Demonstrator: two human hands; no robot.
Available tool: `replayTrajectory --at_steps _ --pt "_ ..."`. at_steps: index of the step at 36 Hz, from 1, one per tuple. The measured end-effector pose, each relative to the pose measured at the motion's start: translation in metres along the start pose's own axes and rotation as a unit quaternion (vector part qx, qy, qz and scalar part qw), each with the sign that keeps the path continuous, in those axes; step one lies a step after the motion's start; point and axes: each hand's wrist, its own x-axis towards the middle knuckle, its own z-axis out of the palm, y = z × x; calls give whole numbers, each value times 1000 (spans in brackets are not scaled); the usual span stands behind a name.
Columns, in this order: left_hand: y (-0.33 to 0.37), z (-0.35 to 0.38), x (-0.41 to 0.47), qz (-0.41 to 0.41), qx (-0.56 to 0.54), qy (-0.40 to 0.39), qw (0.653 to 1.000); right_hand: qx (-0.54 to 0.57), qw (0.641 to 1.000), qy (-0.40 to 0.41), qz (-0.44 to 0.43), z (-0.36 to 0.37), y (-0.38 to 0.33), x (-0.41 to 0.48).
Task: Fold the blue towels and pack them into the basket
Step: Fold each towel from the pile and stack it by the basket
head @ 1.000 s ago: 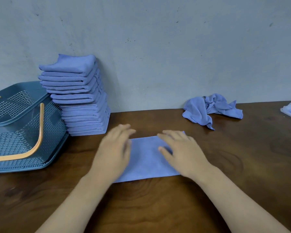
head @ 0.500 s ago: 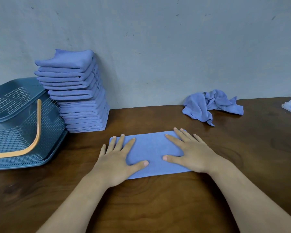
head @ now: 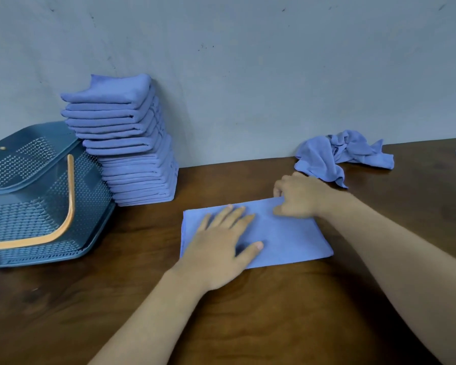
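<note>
Your left hand point(head: 217, 248) lies flat, fingers spread, on the folded blue towel point(head: 295, 241), a smooth rectangle in the middle of the bench point(head: 274, 325). Your right hand point(head: 302, 197) curls at its far edge, pinching it.

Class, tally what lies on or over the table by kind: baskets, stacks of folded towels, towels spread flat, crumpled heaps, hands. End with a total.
basket: 1
stack of folded towels: 1
flat towel: 1
crumpled towel heap: 1
Hands: 2, the left hand and the right hand
Total: 6
</note>
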Motion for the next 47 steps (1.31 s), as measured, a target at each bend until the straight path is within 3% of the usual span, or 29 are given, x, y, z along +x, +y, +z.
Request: replayTrajectory --at_steps 3,6,12,16,22,24,27,33,37,44,47 --pt "-1 8 -1 -10 -5 -61 998 -13 995 -94 26 -15 -3 21" --pt "-4 10 -1 -14 0 -67 998 32 988 -147 32 -22 -3 34" --pt "-5 13 1 -14 0 -65 998 217 971 -95 35 -22 13 27" --pt "-6 15 1 -8 1 -59 998 366 924 -78 71 -13 26 1" --pt "-7 18 1 -9 -6 -55 998 489 872 -8 14 9 43 -52" --pt "-8 18 1 -9 -7 -58 998 493 870 -11 -12 17 41 -65" --pt "-8 17 1 -10 -4 -61 998 428 904 3 -17 32 31 -73" --pt "-7 14 1 -11 -3 -64 998 381 912 145 35 49 15 -79" --pt "-6 13 0 -15 -3 -61 998 401 908 103 68 36 18 -79" --pt "-7 15 1 -13 -3 -60 998 498 859 60 96 27 15 -80" --pt "-7 16 2 -11 -8 -55 998 486 868 54 85 25 4 -81"
